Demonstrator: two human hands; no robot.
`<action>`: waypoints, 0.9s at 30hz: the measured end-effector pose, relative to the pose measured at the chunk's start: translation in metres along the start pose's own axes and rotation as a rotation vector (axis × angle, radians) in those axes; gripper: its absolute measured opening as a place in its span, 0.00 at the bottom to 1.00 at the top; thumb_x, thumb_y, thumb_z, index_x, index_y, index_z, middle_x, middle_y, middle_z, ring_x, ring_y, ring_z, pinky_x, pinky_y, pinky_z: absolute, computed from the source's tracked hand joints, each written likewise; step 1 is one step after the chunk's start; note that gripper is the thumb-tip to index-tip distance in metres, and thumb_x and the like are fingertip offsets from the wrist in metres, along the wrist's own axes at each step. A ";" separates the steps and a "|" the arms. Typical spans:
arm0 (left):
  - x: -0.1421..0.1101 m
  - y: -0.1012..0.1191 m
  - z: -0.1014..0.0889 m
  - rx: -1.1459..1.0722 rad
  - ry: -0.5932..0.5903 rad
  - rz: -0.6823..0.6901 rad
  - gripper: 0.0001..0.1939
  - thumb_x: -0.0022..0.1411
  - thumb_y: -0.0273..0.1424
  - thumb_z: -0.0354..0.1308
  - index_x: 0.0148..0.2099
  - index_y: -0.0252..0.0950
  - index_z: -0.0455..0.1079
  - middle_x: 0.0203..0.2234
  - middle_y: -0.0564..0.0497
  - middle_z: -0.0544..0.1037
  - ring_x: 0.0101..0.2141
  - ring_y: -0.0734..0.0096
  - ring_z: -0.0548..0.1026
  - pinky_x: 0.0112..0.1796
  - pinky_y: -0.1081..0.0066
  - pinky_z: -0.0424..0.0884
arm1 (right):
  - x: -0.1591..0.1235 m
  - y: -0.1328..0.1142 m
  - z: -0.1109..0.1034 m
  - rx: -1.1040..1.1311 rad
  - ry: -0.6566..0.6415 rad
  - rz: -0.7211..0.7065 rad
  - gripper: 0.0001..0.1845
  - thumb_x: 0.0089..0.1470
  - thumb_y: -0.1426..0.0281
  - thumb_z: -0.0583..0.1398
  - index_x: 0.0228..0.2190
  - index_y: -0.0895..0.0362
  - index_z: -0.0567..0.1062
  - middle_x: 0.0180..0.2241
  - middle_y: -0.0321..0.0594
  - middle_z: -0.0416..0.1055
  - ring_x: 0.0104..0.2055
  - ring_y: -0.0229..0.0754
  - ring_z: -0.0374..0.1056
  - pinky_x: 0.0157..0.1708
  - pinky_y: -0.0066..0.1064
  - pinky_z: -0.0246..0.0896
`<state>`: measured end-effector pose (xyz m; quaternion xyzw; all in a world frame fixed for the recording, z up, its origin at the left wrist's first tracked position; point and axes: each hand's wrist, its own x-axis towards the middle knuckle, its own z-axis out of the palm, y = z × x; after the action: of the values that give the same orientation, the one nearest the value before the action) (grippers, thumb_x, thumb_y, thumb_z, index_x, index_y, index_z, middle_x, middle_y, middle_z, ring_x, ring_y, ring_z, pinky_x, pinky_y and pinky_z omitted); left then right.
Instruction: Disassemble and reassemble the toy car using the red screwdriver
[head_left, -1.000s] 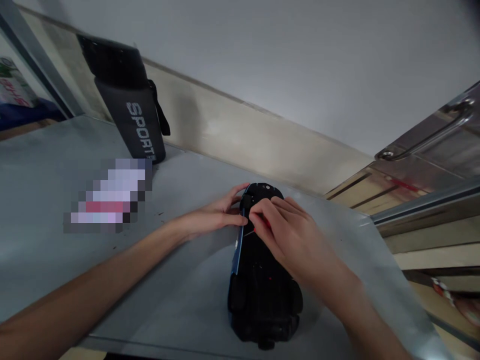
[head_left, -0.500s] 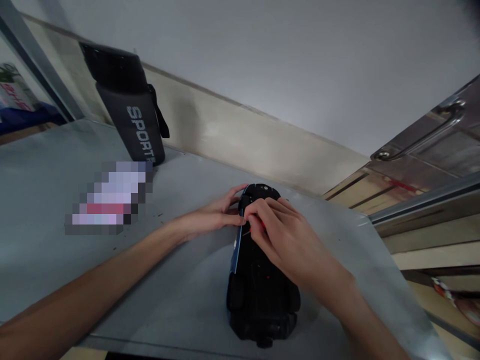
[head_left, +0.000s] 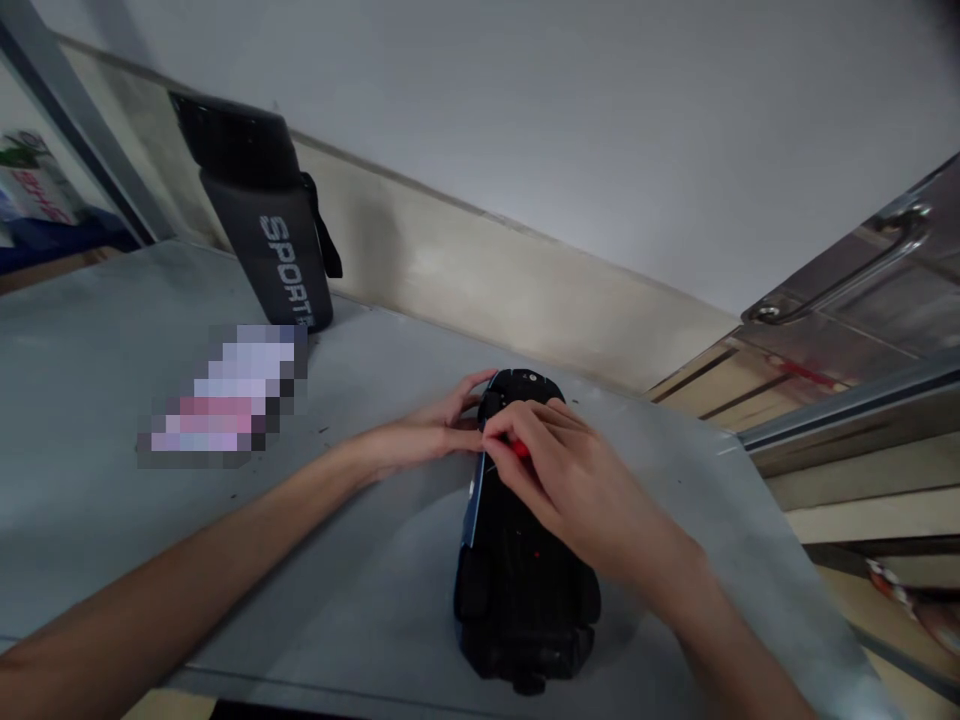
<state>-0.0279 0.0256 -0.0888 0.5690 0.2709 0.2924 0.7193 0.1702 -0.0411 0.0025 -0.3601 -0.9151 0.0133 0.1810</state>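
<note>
A black toy car (head_left: 525, 590) with a blue side lies upside down on the grey table (head_left: 360, 560), its length running away from me. My left hand (head_left: 431, 435) rests against the car's far left side with fingers curled on it, steadying it. My right hand (head_left: 570, 480) hovers over the car's underside, fingers pinched round a small red-handled tool (head_left: 519, 450), likely a screwdriver, whose tip points down at the chassis.
A dark grey sports bottle (head_left: 266, 225) with a strap stands at the back left by the wall. A blurred-out flat item (head_left: 225, 395) lies left of my hands. A metal cabinet with a handle (head_left: 840, 280) is at the right, beyond the table's edge.
My right hand has shifted slightly with the red tool over the underside. My left hand stays on the car. The view has drifted a little.
</note>
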 end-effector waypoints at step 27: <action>0.002 -0.006 -0.002 -0.024 0.004 0.024 0.50 0.64 0.33 0.69 0.79 0.50 0.45 0.71 0.43 0.65 0.71 0.46 0.61 0.68 0.45 0.58 | 0.001 0.004 0.004 -0.036 0.052 0.023 0.09 0.73 0.74 0.50 0.41 0.55 0.68 0.36 0.41 0.76 0.41 0.48 0.72 0.46 0.41 0.62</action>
<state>-0.0272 0.0265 -0.0955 0.5629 0.2619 0.3053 0.7221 0.1711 -0.0373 -0.0017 -0.3738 -0.9061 -0.0103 0.1981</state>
